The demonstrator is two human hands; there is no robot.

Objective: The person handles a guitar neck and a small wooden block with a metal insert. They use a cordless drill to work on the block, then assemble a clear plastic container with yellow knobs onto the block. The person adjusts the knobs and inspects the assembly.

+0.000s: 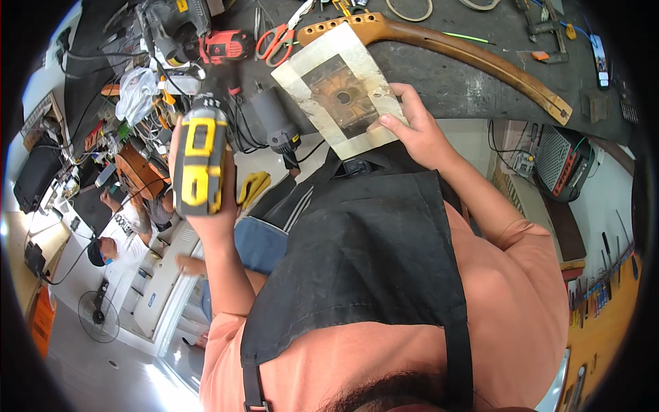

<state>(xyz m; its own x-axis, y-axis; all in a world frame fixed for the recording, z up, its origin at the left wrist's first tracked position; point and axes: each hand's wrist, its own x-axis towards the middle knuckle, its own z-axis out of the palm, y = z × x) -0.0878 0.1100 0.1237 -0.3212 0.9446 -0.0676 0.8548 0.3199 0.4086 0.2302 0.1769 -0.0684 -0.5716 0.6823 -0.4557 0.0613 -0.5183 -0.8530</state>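
Pale rectangular plate [348, 114] with a dark, brown-patterned centre and a round hole, held slantwise across the near edge of the dark grey tabletop [473, 88], as I view it. My right grip [419, 130] clasps its right side, thumb on the face. My left grip [228, 180] grasps a yellow-and-black power tool [199, 163]. Beyond the plate lies a brown wooden guitar neck [446, 42].
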